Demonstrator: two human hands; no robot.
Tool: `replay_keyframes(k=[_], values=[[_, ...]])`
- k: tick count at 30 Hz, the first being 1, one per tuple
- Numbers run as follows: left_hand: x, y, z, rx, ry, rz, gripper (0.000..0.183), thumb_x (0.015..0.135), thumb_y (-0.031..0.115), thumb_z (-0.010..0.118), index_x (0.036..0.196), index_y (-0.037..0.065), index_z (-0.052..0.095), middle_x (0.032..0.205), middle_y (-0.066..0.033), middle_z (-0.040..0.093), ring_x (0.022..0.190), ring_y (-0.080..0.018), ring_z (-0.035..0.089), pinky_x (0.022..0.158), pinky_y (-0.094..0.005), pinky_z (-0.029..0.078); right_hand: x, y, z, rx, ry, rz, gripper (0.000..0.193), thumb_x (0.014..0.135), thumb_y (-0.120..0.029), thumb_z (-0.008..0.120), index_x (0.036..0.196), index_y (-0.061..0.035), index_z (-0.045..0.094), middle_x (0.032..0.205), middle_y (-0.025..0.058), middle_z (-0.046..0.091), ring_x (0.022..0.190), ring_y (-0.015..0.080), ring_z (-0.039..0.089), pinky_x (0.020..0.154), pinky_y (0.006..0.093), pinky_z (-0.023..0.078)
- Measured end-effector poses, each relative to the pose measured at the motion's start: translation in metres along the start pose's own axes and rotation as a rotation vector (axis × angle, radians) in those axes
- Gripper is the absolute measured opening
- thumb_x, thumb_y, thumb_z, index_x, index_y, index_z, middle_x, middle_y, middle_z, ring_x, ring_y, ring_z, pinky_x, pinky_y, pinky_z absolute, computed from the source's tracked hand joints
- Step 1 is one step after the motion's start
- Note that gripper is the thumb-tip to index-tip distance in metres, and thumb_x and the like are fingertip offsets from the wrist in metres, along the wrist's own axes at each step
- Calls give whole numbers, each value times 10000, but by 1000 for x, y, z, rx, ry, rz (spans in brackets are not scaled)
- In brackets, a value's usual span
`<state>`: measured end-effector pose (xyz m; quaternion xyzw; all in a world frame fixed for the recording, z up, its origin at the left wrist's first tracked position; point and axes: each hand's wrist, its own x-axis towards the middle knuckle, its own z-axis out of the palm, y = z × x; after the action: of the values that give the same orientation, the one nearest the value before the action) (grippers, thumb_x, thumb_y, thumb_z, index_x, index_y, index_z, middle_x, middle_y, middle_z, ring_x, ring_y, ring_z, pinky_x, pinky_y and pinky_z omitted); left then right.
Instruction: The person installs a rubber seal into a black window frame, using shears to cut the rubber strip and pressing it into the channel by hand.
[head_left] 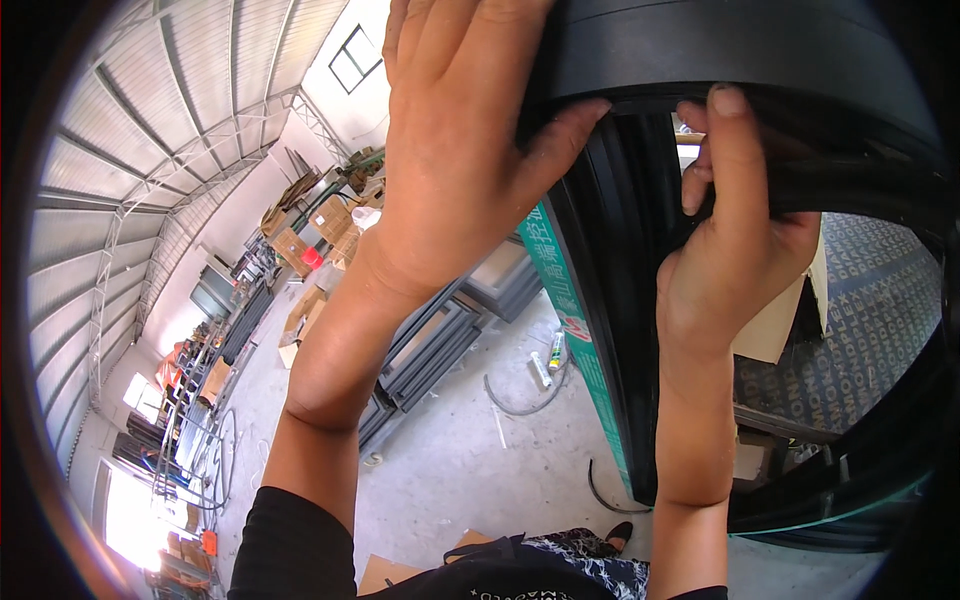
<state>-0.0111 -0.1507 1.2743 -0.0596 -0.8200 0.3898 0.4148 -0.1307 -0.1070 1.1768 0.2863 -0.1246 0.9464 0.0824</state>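
Note:
A large black frame (720,55) fills the upper right, with a thick bar curving across the fisheye view. My left hand (455,130) lies against its upper left corner, fingers stretched upward and running out of the picture. The left thumb is spread wide and touches the bar's lower inner edge. Just right of it, my right hand (735,235) is raised to the same edge. One right digit is straight, its tip against the bar, while other fingers curl beside it; whatever they pinch is hidden. Below, a black upright (635,320) carries a green printed film (570,330).
Stacked grey frames (430,345) lie on the floor at left centre, near two tubes (548,365) and a loose black hose (520,412). Cardboard boxes (325,220) stand farther back. A printed dark board (860,320) shows through the frame at right.

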Motion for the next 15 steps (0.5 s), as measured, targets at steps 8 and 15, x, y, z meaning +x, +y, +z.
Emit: replay_keyframes(k=[8,15], values=[[7,-5,-1,-5,90,46,661,677,11,729,1277,-22,456,1192,-211,529,1287,-427,377,1059,-520,308,-2,-1,7,-16,38,-2,93,801,-118,719,784,-45,665,736,72,691,526,50,543,468,173,311],[13,9,-8,54,34,-54,620,634,-3,716,1211,-30,488,1129,-204,552,1151,-380,500,1036,-530,335,-3,-10,8,-30,19,98,135,807,-95,749,782,-40,629,738,40,675,670,75,628,629,175,461]])
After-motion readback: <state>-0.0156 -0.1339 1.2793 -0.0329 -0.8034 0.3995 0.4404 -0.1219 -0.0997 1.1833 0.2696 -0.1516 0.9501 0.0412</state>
